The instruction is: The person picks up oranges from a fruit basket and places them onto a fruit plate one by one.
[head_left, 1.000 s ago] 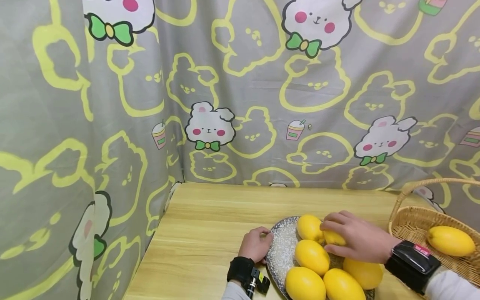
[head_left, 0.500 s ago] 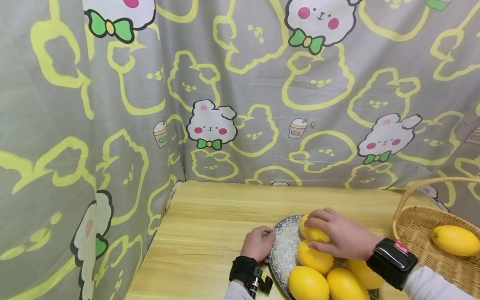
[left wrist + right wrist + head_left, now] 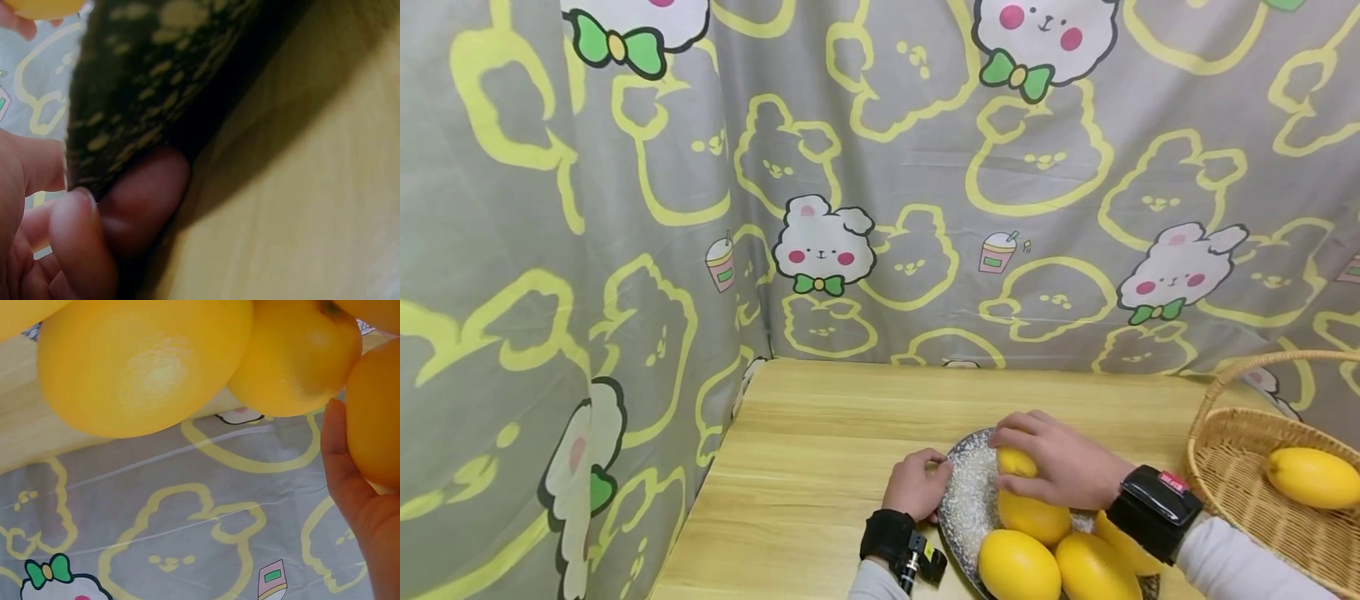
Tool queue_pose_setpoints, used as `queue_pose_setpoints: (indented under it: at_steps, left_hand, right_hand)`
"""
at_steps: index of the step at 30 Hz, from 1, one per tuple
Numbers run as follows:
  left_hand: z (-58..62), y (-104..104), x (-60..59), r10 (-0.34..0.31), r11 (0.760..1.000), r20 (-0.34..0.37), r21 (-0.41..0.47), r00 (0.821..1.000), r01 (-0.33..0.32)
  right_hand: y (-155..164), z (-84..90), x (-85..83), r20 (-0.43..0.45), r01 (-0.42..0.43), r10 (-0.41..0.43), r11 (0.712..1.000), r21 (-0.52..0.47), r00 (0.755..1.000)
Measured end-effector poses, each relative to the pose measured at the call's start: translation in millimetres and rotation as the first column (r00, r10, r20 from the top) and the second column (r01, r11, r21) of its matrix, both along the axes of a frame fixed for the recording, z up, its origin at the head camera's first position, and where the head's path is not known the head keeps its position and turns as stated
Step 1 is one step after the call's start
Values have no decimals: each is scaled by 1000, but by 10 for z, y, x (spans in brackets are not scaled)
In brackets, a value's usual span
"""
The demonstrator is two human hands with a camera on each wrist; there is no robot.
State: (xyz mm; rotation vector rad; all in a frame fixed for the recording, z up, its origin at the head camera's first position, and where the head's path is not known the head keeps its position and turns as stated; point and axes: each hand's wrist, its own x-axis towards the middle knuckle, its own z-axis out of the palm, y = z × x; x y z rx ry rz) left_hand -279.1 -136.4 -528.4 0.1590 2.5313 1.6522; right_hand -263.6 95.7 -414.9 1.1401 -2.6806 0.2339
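Right hand cups the far yellow oval fruit on the speckled dark ceramic plate; left hand pinches the plate's left rim, best kept firm so the plate stays put.

Yellow fruits on the plate: five in view, counting the top one under the right hand, one just below it, two at the front, and one half hidden behind the wrist.
Yellow fruits in the basket: one.
Yellow fruits altogether: six showing.
Plates: one, speckled grey.
Baskets: one, wicker with a hoop handle.
Hands: two, left hand and right hand.
Wrist devices: two, one per arm.
Worktops: one, pale wood.
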Motion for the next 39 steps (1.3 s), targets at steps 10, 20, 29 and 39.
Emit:
queue_pose_setpoints:
  at_steps: [10, 20, 29, 39]
  left_hand:
    - [36, 12, -3, -3, 1000, 15, -15, 1000, 3]
    - [34, 11, -10, -5, 1000, 18, -25, 1000, 5]
    - [31, -2, -12, -6, 1000, 21, -25, 1000, 7]
    - [27, 2, -22, -8, 1000, 19, -13, 1000, 8]
  right_hand:
    - [-113, -56, -44, -5, -28, 28, 999, -22, 1000]
    - [-153, -120, -108, 8, -44, 45, 999, -32, 999]
    - [-167, -191, -163, -6, -38, 37, 999, -26, 999]
    - [-193, -241, -235, 52, -40, 41, 999, -16, 998]
